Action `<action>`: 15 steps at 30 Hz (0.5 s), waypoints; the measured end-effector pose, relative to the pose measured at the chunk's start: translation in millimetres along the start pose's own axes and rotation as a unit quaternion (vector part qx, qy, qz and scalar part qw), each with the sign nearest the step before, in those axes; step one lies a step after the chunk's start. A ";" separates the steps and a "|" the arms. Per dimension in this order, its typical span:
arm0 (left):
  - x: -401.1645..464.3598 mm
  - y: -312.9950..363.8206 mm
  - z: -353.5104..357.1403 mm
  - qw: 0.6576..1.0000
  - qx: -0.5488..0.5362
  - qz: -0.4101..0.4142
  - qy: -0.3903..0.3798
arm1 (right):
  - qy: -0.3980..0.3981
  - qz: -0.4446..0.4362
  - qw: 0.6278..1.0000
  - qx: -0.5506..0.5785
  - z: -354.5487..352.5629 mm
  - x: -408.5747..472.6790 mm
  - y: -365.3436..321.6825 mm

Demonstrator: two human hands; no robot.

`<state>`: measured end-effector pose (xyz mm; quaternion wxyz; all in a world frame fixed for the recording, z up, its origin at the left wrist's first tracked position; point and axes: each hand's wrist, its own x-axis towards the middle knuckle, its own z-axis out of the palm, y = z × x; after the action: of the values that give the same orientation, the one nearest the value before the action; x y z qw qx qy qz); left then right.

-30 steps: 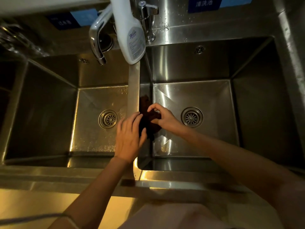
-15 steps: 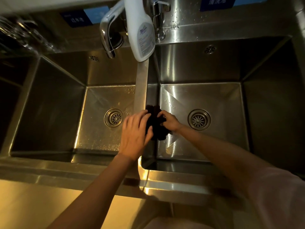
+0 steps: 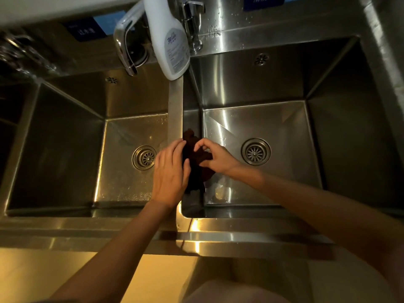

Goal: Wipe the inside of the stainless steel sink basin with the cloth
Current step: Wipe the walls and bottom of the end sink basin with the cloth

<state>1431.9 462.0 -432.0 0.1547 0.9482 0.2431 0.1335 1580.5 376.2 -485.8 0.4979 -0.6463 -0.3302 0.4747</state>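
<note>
Currently both hands' fingers grip the cloth between them.

A: Where is there room?
B: The right basin floor is bare around its drain; the left basin too, around its own drain.
A: What blocks the way?
B: The divider between them, with both hands and the cloth bunched at it. A bottle and faucet overhang the back edge.

two basins side by side, bottle behind the divider, cloth seemingly against it
</note>
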 end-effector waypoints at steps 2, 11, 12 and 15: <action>0.6 0.1 1.4 1.000 0.010 -0.001 -0.005 | -0.009 0.030 0.999 -0.018 0.8 14.1 19.0; 1.4 -5.5 4.9 0.998 0.052 -0.009 -0.015 | 0.004 0.168 0.984 -0.064 5.5 48.2 92.0; 1.9 -5.8 4.0 0.998 0.055 -0.007 -0.018 | 0.008 0.170 0.984 -0.060 5.8 47.8 91.2; 0.4 -3.3 0.7 0.997 0.069 -0.008 -0.021 | 0.001 0.144 0.988 -0.051 2.3 37.2 78.0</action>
<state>1431.1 464.9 -433.7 0.0949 0.9574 0.2556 0.0955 1587.1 388.1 -571.2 0.3909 -0.7125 -0.2571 0.5229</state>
